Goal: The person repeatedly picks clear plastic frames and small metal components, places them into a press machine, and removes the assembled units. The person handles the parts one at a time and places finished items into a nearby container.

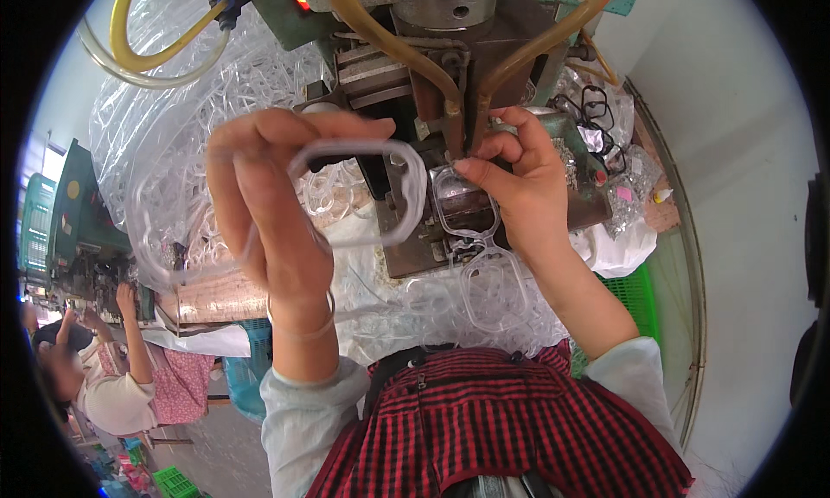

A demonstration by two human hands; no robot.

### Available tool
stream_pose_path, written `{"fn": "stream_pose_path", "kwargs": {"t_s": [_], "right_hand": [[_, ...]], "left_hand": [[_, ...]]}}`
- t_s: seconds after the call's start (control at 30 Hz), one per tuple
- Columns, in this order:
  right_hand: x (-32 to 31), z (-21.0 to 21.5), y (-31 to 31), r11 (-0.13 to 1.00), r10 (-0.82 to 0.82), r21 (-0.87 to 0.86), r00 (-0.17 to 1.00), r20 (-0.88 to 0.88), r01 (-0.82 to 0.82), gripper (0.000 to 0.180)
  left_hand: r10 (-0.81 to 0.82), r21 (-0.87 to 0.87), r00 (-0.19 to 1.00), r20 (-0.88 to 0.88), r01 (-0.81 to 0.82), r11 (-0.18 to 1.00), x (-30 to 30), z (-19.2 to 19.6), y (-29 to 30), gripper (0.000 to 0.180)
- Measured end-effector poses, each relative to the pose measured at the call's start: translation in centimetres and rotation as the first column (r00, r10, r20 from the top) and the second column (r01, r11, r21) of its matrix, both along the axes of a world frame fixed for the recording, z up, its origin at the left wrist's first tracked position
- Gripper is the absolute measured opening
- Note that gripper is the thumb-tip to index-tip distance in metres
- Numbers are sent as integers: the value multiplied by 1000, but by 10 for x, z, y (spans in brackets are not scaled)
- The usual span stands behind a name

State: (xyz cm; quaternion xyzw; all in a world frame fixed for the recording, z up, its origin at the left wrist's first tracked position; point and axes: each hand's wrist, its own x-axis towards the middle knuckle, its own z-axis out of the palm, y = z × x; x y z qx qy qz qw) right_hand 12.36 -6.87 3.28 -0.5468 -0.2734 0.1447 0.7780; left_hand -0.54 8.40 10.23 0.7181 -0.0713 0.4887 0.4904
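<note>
Two bare hands, seen from above, each have a clear spectacle frame at a workbench. Left of centre, the left hand [277,182] has its fingers folded closed around the middle of a blurred clear frame [417,187], which is held up nearest the camera, its lens rims spreading to either side. Right of centre, the right hand [527,169] has its thumb and bent fingers drawn together at the upper end of a second clear frame [474,235]; how firm that pinch is cannot be told. This second frame slants down from the metal machine [443,14] at top centre, its upper rim just beside the tips of two amber hoses [393,53].

Many loose clear frames [259,74] lie heaped in plastic at upper left. Dark frames [596,109] sit at upper right, above a green basket [641,303] at the right. A red-and-black checked apron [484,420] fills the bottom centre. At lower left, a co-worker [121,394] in a pale top sits beside green machinery [91,204].
</note>
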Motion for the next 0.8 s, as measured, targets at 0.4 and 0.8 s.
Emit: {"fn": "stream_pose_path", "kwargs": {"t_s": [0.4,0.8], "right_hand": [[5,24,-12,987,119,-99,988,-99,-129,59],[-8,-3,-5,993,-109,-46,992,60,112,53]], "left_hand": [[99,-136,995,12,-97,986,2,6,-11,32],[-234,-304,947,-222,161,939,-45,-27,-46,29]]}}
